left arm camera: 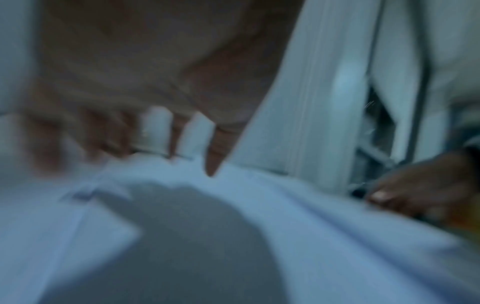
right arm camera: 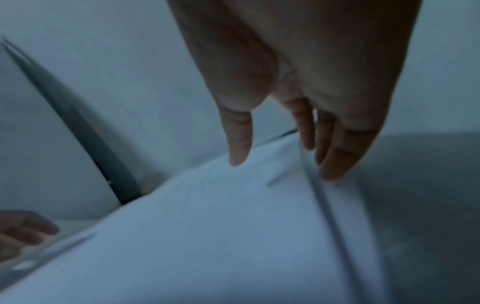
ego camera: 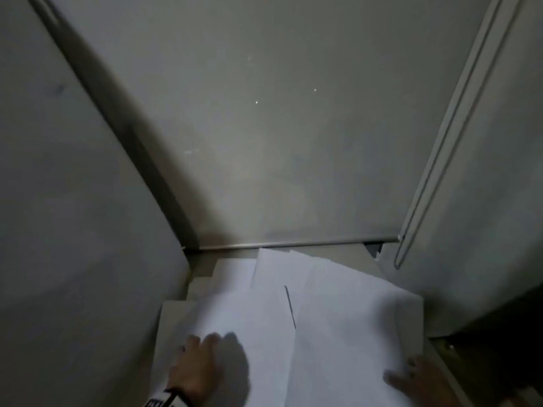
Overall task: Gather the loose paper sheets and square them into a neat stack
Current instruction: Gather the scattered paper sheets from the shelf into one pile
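Several loose white paper sheets (ego camera: 338,318) lie fanned and overlapping on a pale desk surface (ego camera: 202,270) in a walled corner. My left hand (ego camera: 199,356) lies on the left side of the sheets with its fingers (left arm camera: 215,144) spread and fairly straight; that wrist view is blurred. At the sheets' right edge is my right hand (ego camera: 417,380). Its thumb (right arm camera: 237,144) rests on top of the upper sheet, and its straight fingers (right arm camera: 337,156) stand against the slightly raised right edge of the paper (right arm camera: 207,226).
Grey partition walls close in the desk on the left (ego camera: 73,230), back (ego camera: 279,127) and right (ego camera: 484,215). A metal trim strip (ego camera: 293,245) runs along the foot of the back wall. There is a dark gap (ego camera: 373,249) in the back right corner.
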`<state>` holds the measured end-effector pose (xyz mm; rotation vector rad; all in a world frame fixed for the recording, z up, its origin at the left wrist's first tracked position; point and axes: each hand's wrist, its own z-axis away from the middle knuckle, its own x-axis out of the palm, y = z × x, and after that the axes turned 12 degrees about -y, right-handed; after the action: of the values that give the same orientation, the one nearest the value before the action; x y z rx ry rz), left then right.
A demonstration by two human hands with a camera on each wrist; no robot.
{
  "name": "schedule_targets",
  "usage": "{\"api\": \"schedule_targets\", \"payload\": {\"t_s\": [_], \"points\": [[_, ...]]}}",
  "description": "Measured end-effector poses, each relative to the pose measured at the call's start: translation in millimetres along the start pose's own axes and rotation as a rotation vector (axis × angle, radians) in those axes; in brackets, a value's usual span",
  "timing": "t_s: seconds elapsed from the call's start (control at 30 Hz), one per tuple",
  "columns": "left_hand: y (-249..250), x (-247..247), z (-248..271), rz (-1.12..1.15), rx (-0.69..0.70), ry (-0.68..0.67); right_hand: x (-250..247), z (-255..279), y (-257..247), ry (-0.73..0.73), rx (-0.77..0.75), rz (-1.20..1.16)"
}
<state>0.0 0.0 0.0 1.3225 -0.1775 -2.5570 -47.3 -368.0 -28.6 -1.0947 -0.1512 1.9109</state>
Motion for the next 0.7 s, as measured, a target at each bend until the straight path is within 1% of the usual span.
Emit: {"api": "schedule_targets", "payload": {"t_s": [0.03,0.1,0.17,0.23,0.3,0.37,0.4,0.47,0.5,0.57,0.63,0.7], "points": [[-1,-2,-4,0.005,-0.064,0.018,0,-1,-6,-0.002,-0.025,0.021],[-6,2,-9,0.056,-0.228,0.036,2,-3,-9,0.002,0.016,0.025],[-16,8,-12,0.147,-0.313,0.052,7,-3,-11,0.038,0.115,0.068],[-29,19,-17,0.230,-0.332,0.102,12,-1,-17,0.087,0.166,0.145],[-37,19,-17,0.279,-0.338,0.118,17,-3,-21,0.101,0.177,0.176],[-36,18,-14,0.259,-0.364,0.123,22,-3,-25,0.089,0.165,0.120],[-32,19,-11,0.198,-0.376,0.132,24,-4,-26,0.083,0.148,0.069],[-24,20,-6,0.083,-0.354,0.166,26,-7,-26,0.088,0.124,0.000],[-21,22,-5,0.070,-0.324,0.186,26,-9,-25,0.086,0.110,-0.041],[-20,26,-7,0.096,-0.274,0.176,26,-11,-22,0.078,0.064,-0.115],[-17,26,-10,0.145,-0.186,0.117,27,-13,-16,0.089,0.023,-0.172],[-15,24,-9,0.297,-0.083,0.135,26,-12,-14,0.091,-0.026,-0.237]]}}
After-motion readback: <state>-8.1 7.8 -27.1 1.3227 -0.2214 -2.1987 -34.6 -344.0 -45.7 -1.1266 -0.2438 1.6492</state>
